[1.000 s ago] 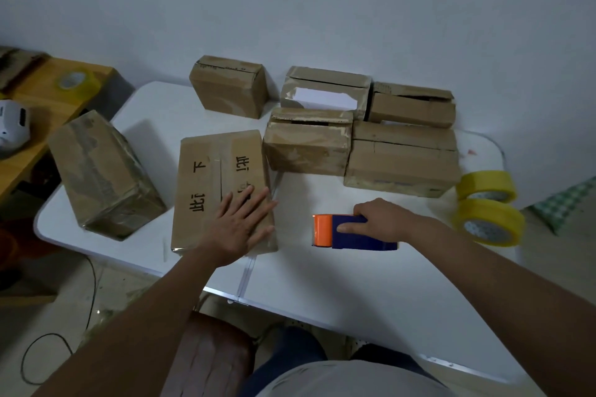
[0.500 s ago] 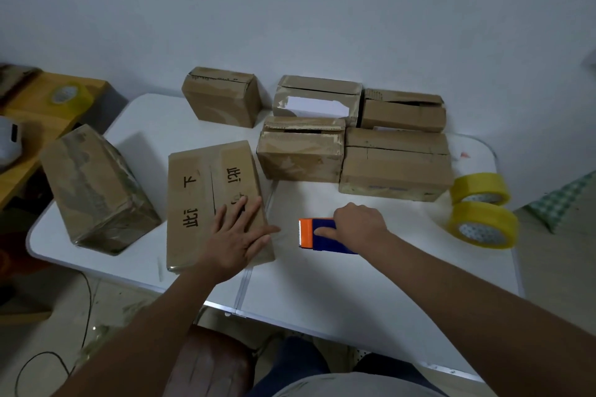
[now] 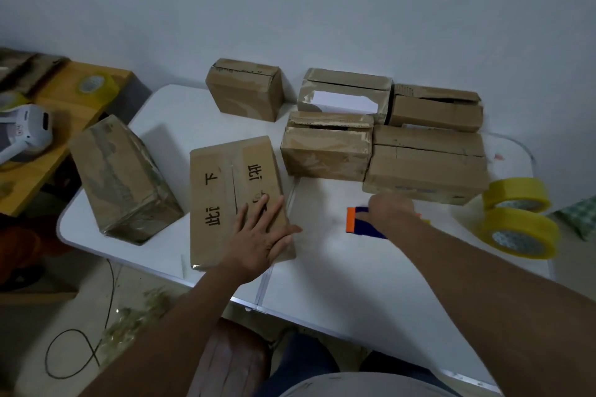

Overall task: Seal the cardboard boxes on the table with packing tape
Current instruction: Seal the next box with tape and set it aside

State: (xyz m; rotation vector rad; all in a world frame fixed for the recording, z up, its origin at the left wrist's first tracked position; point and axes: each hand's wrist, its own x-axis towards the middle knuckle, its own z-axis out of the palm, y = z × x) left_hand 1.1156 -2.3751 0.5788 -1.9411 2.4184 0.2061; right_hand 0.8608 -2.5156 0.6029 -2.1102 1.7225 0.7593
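A flat cardboard box with black printed characters lies near the front of the white table. My left hand rests flat on its right half, fingers spread. To the right, my right hand grips a blue tape dispenser with an orange end just above the table. Several more cardboard boxes stand behind, among them a low wide one and one with a torn flap. A tape-covered box sits at the table's left edge.
Two yellow tape rolls lie at the right edge of the table. A wooden side table on the left carries another tape roll and a white device. A brown stool stands under the front edge. A cable loops on the floor.
My right hand with the dispenser has shifted a little toward the boxes at the back. My left hand stays on the printed box. The camera has tilted slightly.
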